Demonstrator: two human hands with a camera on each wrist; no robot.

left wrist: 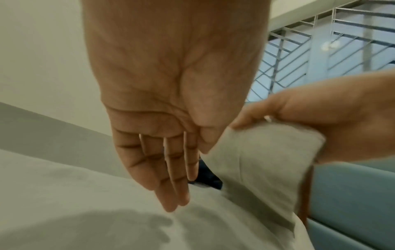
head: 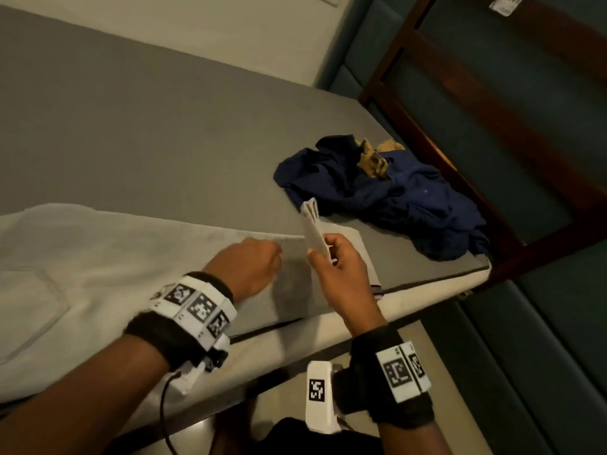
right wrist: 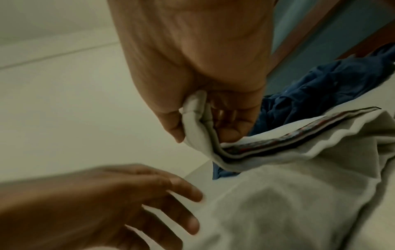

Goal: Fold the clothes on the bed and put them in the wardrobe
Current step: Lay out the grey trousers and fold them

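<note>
A pale grey garment [head: 98, 267] lies spread flat along the near edge of the bed [head: 147, 133], a patch pocket showing on its left part. The right hand [head: 341, 270] pinches one end of this garment between thumb and curled fingers and lifts it off the bed; the wrist view shows a striped band along the hem hanging just below the grip. The left hand [head: 246, 267] is beside it, just left of the lifted end, with straight, relaxed fingers [left wrist: 169, 172] pointing down at the cloth and gripping nothing; whether the tips touch the cloth cannot be told.

Farther along the bed, toward its far right corner by the dark wooden frame [head: 460, 133], a crumpled navy heap [head: 387, 192] lies apart from the grey garment, with a small tan piece [head: 374, 159] on top of it.
</note>
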